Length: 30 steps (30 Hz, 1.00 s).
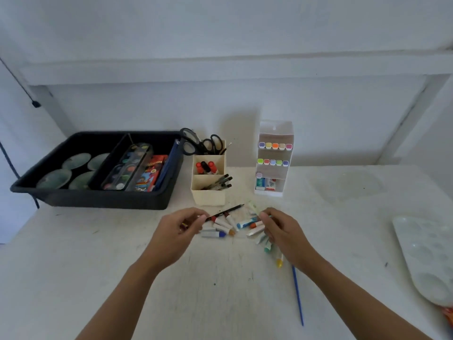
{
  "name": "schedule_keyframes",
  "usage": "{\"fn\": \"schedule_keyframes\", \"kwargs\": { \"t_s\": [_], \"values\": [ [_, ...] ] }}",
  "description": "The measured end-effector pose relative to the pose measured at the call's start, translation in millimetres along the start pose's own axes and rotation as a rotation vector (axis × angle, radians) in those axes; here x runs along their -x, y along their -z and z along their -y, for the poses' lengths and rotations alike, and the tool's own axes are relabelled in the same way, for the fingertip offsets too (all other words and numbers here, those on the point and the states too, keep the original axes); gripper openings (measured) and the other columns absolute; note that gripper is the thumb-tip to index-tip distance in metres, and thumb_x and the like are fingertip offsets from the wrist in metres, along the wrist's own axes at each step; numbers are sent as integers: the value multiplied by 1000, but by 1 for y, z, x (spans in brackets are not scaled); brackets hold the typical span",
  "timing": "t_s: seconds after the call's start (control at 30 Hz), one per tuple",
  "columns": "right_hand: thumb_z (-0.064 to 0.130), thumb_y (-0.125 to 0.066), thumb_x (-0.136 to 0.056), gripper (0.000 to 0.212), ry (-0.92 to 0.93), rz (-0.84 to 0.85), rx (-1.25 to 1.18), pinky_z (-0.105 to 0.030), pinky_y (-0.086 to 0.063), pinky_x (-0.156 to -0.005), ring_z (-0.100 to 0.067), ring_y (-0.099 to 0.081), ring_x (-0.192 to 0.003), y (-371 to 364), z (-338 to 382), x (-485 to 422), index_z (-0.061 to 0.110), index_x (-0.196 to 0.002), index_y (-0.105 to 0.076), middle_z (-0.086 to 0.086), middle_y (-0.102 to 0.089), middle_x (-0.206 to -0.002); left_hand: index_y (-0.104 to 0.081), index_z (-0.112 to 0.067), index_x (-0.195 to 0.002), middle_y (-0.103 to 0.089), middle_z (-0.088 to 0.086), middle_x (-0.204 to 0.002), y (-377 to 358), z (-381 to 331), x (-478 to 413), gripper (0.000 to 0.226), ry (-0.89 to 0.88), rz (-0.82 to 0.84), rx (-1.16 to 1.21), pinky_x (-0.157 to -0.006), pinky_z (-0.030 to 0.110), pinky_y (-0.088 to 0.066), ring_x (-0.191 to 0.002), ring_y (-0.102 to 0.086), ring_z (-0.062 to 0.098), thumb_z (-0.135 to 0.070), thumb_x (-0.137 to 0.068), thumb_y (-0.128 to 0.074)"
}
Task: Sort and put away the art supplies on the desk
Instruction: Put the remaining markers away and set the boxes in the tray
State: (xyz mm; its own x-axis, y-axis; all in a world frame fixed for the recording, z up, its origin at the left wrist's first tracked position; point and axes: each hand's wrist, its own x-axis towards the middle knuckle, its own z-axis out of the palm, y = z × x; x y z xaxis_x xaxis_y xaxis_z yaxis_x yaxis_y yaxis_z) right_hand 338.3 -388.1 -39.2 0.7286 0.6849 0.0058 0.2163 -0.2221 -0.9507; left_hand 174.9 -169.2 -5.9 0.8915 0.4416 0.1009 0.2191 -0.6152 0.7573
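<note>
A heap of small paint tubes (229, 225) with coloured caps lies in the middle of the white desk (220, 290). My left hand (180, 228) pinches the end of a black pencil (229, 211) that points up and right over the tubes. My right hand (278, 228) is curled over the right side of the heap, fingertips closed on a blue-labelled tube (247, 222); several more tubes (269, 246) stick out beneath it. A blue paintbrush (297, 295) lies on the desk under my right forearm.
A black bin (98, 200) at the back left holds round dishes, a watercolour set and a crayon box. A cream organizer (208, 190) holds scissors, markers and pens. A white marker rack (273, 158) stands to its right. A white palette (429, 261) lies at the right edge.
</note>
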Motion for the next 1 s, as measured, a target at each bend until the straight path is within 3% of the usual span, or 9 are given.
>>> {"fn": "schedule_keyframes", "kwargs": {
  "t_s": [0.07, 0.17, 0.33, 0.43, 0.53, 0.63, 0.73, 0.83, 1.0],
  "values": [
    [42, -51, -99, 22, 62, 67, 85, -18, -42, -61, -2, -49, -63, -17, 6, -3, 24, -96, -65, 8, -59, -71, -71, -33, -108, -71, -20, -92, 9, 14, 11, 15, 41, -54, 4, -74, 17, -51, -86, -65, 1, -29, -100, -59],
    [44, -53, -98, 16, 153, 116, 173, -17, -38, -60, -3, -49, -63, -47, 16, -8, 32, -97, -64, 13, -58, -72, -72, -33, -106, -71, -17, -90, 31, 36, 23, 14, 81, -148, 9, -73, 22, -54, -83, -65, 6, -31, -100, -59],
    [33, -62, -97, 10, 200, 106, 137, -14, -42, -67, -6, -57, -81, -90, 30, -21, 28, -101, -70, 15, -64, -88, -65, -34, -94, -63, -16, -81, 65, 61, 6, 7, 20, -391, -104, -64, 13, -44, -79, -60, 6, -29, -98, -64],
    [31, -62, -97, 13, 92, 103, 102, -23, -49, -78, -7, -60, -88, -110, 37, -33, 23, -105, -68, 11, -67, -92, -67, -20, -107, -61, -6, -90, 76, 69, -27, 13, 6, -434, -260, -79, 31, -47, -89, -56, 16, -29, -99, -64],
    [34, -61, -97, 17, 30, 88, 136, -25, -52, -82, -11, -62, -90, -127, 44, -41, 23, -109, -64, 6, -67, -95, -68, -16, -117, -64, 5, -104, 84, 71, -60, 32, -8, -401, -493, -88, 40, -44, -102, -56, 25, -41, -99, -61],
    [36, -60, -97, 14, 1, 81, 189, -27, -54, -83, -13, -63, -91, -137, 50, -47, 25, -107, -61, 6, -67, -95, -71, -19, -116, -67, 6, -105, 91, 72, -86, 42, 4, -315, -606, -81, 36, -44, -100, -56, 24, -54, -98, -56],
    [36, -60, -98, 13, -42, 49, 182, -35, -57, -85, -16, -63, -89, -141, 51, -52, 25, -104, -61, 3, -67, -93, -71, -19, -111, -68, 5, -103, 97, 81, -100, 35, 52, -160, -512, -77, 34, -50, -89, -60, 20, -47, -101, -54],
    [34, -61, -97, 13, -66, 18, 169, -40, -58, -84, -19, -65, -87, -140, 48, -54, 23, -103, -62, 1, -68, -90, -70, -19, -110, -72, 3, -104, 99, 90, -104, 20, 66, -147, -427, -78, 34, -53, -85, -62, 16, -33, -101, -60],
    [29, -67, -94, 13, -94, -14, 228, -40, -59, -80, -16, -68, -77, -141, 44, -58, 22, -105, -64, 2, -72, -83, -74, -16, -110, -73, 5, -104, 105, 91, -115, 25, 121, -5, -453, -85, 40, -59, -90, -66, 22, -35, -97, -65]
  ]
}}
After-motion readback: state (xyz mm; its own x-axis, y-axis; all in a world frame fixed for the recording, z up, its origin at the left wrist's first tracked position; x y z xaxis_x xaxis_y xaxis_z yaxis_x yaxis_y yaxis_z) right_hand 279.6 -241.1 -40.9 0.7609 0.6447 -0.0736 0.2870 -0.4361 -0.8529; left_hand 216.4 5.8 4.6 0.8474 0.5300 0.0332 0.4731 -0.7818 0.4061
